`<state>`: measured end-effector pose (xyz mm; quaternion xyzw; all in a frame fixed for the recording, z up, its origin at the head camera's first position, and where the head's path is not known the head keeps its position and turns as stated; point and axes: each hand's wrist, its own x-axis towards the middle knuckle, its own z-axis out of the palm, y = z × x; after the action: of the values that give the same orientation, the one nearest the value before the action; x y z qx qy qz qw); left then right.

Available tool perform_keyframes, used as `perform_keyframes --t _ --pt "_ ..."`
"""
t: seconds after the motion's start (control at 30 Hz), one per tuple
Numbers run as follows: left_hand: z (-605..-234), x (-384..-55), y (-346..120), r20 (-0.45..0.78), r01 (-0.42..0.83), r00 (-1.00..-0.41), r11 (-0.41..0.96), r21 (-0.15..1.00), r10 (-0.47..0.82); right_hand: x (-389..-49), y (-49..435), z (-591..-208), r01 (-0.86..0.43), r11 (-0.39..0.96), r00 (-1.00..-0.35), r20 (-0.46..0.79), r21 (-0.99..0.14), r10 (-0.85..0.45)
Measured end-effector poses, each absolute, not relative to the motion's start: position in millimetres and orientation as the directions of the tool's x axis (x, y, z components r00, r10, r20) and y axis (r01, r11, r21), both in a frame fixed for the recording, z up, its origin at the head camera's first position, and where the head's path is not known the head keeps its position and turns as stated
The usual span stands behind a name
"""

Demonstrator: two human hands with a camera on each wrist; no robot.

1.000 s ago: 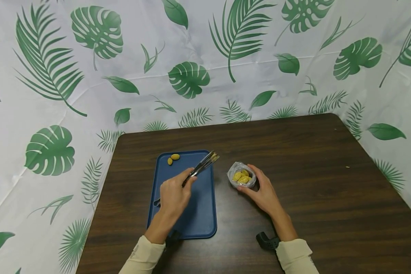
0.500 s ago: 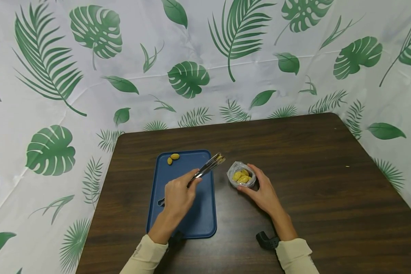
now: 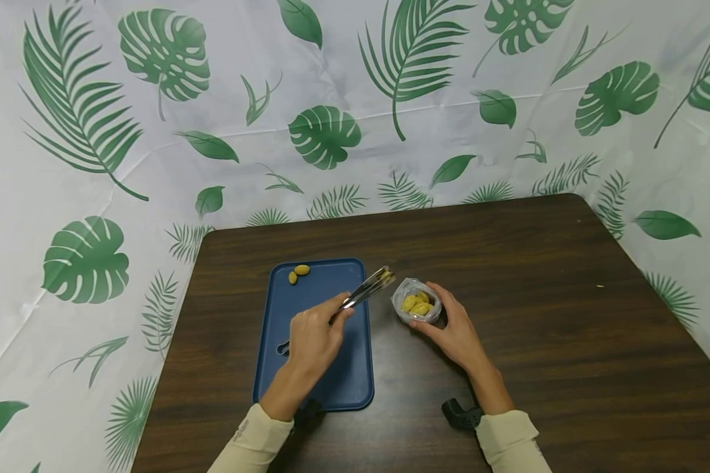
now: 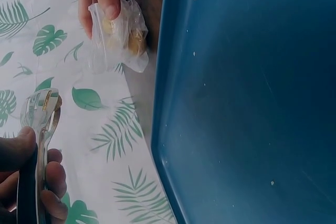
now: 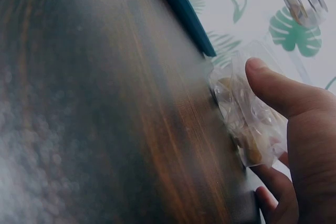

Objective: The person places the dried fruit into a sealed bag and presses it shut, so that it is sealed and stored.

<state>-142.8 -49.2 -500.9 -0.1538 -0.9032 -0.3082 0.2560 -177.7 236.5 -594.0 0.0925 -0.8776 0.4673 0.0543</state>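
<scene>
In the head view, a leaf-printed sheet (image 3: 239, 172) backs a brown table (image 3: 520, 295); the left hand (image 3: 315, 336) curls its fingers round tongs (image 3: 363, 291) above a blue tray (image 3: 355, 368), and the right hand (image 3: 457, 332) clasps a plastic bag (image 3: 399, 295) beside it. Left wrist: crumbs (image 4: 272, 183) dot the tray. Right wrist: glossy woodgrain.

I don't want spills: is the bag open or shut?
Open: in the head view, the bag gapes upward, with yellow pieces visible inside.

No legible txt, nos. or brands; marks (image 3: 242, 430) on L sleeve (image 3: 259, 435) too sm. to read.
</scene>
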Motion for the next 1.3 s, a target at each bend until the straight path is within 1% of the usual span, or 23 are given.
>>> perform_keyframes --t 0.3,0.73,1.0,1.3 --pt "-501 -144 -44 0.550 0.443 -0.825 0.750 0.491 0.128 -179 236 -595 -0.231 0.539 -0.973 0.198 -0.810 -0.119" --pt "-502 -145 -38 0.554 0.464 -0.818 0.749 0.473 0.157 -179 237 -596 -0.228 0.543 -0.974 0.196 -0.808 -0.117" --pt "-504 -146 -34 0.543 0.462 -0.823 0.755 0.466 0.169 -178 237 -594 -0.243 0.544 -0.970 0.211 -0.803 -0.122" --pt "-504 -147 -28 0.546 0.472 -0.818 0.752 0.461 0.179 -178 237 -593 -0.230 0.551 -0.973 0.201 -0.802 -0.114"
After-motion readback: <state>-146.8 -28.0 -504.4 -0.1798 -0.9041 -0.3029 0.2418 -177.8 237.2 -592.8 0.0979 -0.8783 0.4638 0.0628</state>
